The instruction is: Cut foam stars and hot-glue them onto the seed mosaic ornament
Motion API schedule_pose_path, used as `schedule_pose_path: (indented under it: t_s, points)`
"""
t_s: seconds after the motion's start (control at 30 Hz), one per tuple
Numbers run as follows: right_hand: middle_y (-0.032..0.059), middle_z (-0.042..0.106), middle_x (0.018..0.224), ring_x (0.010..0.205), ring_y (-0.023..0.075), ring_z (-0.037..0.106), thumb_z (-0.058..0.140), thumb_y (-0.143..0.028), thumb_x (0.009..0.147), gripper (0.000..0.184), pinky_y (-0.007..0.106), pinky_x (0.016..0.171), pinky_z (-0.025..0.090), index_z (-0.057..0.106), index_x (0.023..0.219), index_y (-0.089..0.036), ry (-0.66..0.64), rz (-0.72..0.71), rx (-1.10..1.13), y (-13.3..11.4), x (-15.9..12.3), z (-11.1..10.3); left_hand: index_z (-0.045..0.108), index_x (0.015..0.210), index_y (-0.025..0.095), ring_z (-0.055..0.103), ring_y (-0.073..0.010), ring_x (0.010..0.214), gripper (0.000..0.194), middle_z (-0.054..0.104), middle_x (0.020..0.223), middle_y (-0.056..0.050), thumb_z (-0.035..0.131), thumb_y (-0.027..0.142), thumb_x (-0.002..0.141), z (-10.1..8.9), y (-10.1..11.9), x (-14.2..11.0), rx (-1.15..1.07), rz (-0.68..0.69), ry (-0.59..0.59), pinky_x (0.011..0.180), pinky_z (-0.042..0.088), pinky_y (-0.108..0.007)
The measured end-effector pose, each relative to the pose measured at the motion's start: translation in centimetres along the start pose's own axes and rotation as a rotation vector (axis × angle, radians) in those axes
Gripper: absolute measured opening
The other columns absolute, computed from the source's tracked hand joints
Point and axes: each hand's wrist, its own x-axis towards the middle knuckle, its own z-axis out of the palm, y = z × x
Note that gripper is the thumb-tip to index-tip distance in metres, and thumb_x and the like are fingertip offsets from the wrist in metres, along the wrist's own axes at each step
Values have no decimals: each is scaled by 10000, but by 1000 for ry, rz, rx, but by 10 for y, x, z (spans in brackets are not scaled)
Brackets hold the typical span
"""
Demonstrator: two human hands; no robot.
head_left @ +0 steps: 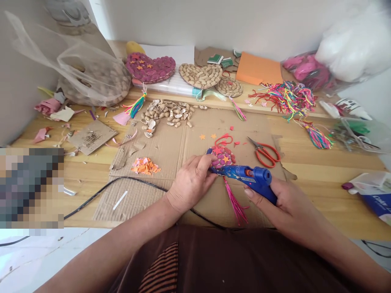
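My right hand is wrapped round the handle of a blue hot glue gun, whose nozzle points left. My left hand is closed at the left edge of a small pink-and-purple peanut-shell ornament; its fingertips are partly hidden by the nozzle. Star cut-outs sit on the ornament, a red cord loop lies at its top, and a magenta tassel hangs toward me. Orange-handled scissors lie to the right. Two orange stars lie behind the ornament on the cardboard sheet.
A peanut-shell pile and paper scraps lie on the left. Behind stand a purple heart, a plain peanut heart and colourful tassels. A black cable crosses the cardboard under my left arm.
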Motion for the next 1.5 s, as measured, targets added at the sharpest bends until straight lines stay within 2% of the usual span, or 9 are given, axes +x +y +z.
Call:
schedule_pose_path:
  t_s: [0.2,0.77,1.1,1.5]
  points:
    - [-47,423,508,425,140,399,545,-403,940,285,308,459,297,470,719,-240,9,-22,-62,-1,2,-1,497,1182,195,628,-222,906,353,666,987,-70,655,219,867,-1,1,1,1,3,-1,804,542,-375]
    - [-28,487,501,417,157,435,527,-421,940,277,314,449,310,473,736,-241,21,-15,-139,1,3,-1,484,1187,200,622,-231,899,360,662,974,-64,649,226,869,-1,1,1,32,7,6,799,537,-386]
    - [-12,483,498,420,160,438,526,-435,936,360,318,445,299,409,645,-257,32,-37,-168,1,3,-2,496,1181,192,619,-229,902,361,668,986,-73,662,227,861,-1,0,1,26,4,-3,803,538,-390]
    - [-26,476,488,410,165,439,520,-443,937,298,315,440,300,464,719,-247,30,-5,-167,1,3,-2,487,1186,203,623,-231,902,359,667,987,-67,654,241,870,-1,0,1,38,6,5,801,537,-389]
